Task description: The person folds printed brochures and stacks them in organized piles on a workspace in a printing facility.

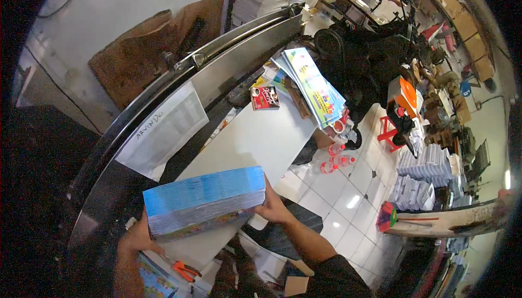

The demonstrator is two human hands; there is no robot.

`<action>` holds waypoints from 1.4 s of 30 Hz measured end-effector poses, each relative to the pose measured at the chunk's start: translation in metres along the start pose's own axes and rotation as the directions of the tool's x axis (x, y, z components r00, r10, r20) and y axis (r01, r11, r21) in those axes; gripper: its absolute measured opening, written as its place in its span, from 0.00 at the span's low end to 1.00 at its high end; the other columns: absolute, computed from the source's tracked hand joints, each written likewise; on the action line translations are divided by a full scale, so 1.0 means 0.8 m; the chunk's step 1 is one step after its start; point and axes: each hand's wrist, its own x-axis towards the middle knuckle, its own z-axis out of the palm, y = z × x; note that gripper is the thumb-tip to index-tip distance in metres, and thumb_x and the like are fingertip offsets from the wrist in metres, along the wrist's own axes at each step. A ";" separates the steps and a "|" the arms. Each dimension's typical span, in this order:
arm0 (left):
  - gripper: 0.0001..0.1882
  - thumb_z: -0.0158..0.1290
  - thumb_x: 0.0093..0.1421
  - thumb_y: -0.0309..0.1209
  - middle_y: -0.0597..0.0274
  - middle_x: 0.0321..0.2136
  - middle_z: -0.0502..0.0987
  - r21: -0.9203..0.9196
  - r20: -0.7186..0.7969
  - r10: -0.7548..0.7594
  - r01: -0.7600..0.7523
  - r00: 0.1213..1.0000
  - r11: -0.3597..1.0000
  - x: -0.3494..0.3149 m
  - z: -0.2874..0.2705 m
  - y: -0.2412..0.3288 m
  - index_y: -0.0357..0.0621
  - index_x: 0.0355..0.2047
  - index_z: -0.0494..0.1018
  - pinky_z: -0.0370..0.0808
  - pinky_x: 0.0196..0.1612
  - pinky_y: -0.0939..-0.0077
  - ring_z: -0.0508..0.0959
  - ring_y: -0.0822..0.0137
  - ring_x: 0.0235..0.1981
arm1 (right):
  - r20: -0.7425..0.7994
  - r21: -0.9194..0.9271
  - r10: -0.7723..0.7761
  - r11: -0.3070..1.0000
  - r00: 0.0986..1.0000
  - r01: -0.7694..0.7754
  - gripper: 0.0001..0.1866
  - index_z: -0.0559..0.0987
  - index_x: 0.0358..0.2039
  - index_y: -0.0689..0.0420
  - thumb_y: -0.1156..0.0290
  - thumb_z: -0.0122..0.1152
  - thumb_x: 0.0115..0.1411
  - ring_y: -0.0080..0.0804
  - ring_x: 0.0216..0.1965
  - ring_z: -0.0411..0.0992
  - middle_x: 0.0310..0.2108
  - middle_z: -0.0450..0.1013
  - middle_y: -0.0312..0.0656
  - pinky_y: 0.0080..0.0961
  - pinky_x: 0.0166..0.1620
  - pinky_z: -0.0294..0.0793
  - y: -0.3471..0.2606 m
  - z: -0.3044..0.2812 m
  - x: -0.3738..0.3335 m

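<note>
Between my two hands is a thick stack of booklets (204, 196), blue along its upper face with grey-white page edges below. My left hand (139, 235) grips the stack's left end. On its right end, my right hand (273, 206) presses with the thumb along the near side. The stack is held above a white tabletop (234, 148). Orange-handled pliers (186, 271) lie near my left hand, beside a blue printed sheet or booklet (155, 279) at the lower edge.
A red box (265, 98) and fanned, colourful printed sheets (315, 88) lie at the table's far end. A metal rail (239, 53) runs along the left, with a white paper (168, 129) on it. Bottles (334, 162), a red stool (387, 135) and paper stacks (427, 162) stand right.
</note>
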 end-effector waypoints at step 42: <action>0.57 0.70 0.43 0.35 0.51 0.61 0.60 -0.839 -0.418 -0.505 -0.107 0.755 0.534 0.049 0.096 -0.086 0.42 0.67 0.45 0.59 0.64 0.61 0.61 0.57 0.63 | 0.206 -0.372 0.262 0.912 0.943 -0.173 0.64 0.37 0.69 0.60 0.60 0.74 0.44 0.51 0.68 0.53 0.70 0.44 0.59 0.37 0.66 0.57 -0.035 -0.054 0.059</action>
